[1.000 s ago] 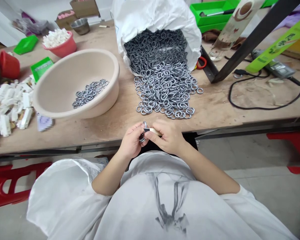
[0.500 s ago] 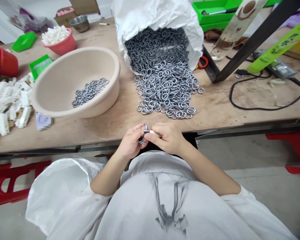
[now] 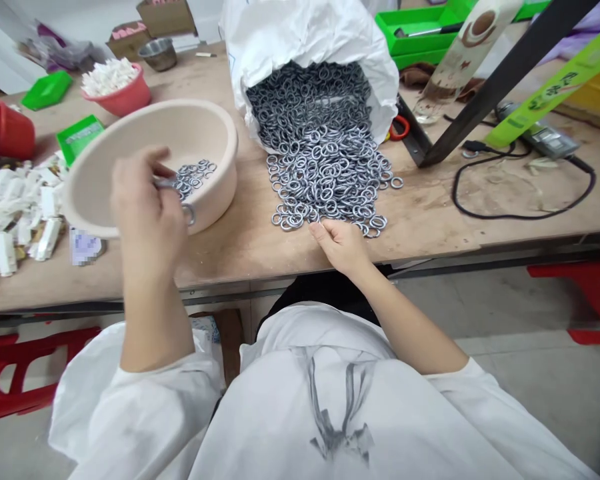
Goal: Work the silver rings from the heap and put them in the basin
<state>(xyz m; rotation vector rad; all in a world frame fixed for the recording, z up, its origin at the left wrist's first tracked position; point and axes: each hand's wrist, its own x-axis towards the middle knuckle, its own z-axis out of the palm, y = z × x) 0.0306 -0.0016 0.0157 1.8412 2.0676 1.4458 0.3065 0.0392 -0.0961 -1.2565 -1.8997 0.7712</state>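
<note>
My left hand (image 3: 150,200), blurred by motion, is over the front of the beige basin (image 3: 225,127). Its fingers are curled, with a grey ring (image 3: 189,214) showing at the hand's right side and another between thumb and fingers. Inside the basin lies a small heap of grey rings (image 3: 196,175). At the near edge of a large ring pile (image 3: 330,163), my right hand (image 3: 343,243) is closed with its knuckles up. Whatever it may grip is hidden. The pile spills from a white sack (image 3: 305,33) lying on its side.
White plastic pieces (image 3: 23,207) are heaped at the left. Behind the basin stands a pink bowl (image 3: 125,97) of white parts. A dark metal bar (image 3: 480,100) slants up at the right, near a black cable (image 3: 520,217). Red stools (image 3: 587,273) flank the table below.
My hands were together at the table edge, with rings in the left and a pale-handled tool in the right. The left has swung to the basin; the right has moved forward to the pile.
</note>
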